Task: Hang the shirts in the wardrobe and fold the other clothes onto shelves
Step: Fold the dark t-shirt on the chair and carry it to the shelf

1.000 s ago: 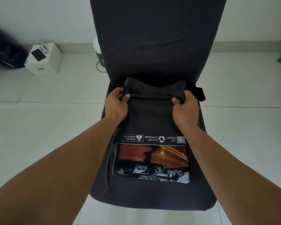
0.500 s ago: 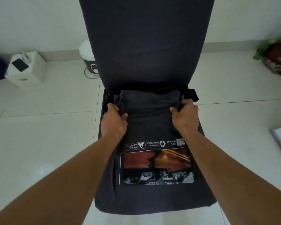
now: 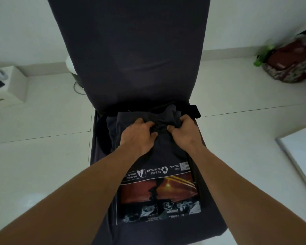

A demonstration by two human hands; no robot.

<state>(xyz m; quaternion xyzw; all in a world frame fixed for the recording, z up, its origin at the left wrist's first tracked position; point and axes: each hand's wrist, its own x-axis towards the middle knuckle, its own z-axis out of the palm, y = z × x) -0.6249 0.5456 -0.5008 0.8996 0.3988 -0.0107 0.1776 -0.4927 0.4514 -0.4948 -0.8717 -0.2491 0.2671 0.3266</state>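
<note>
A dark T-shirt (image 3: pixel 166 156) with an orange sunset print and white label text lies folded on the seat of a dark covered chair (image 3: pixel 131 50). Its far end is bunched up near the chair's backrest. My left hand (image 3: pixel 140 134) and my right hand (image 3: pixel 183 132) sit close together on that far end, both gripping the gathered cloth. The print faces up between my forearms.
A white box (image 3: pixel 6 89) with a phone on it stands on the floor at the left. A white round appliance (image 3: pixel 70 63) peeks out behind the chair. A dark red patterned bundle (image 3: pixel 288 64) lies at the right wall. A white panel edge (image 3: pixel 298 156) is at right.
Both hands moved inward from the shirt's outer edges toward its middle, bunching the far end of the cloth. The view shifted to the right.
</note>
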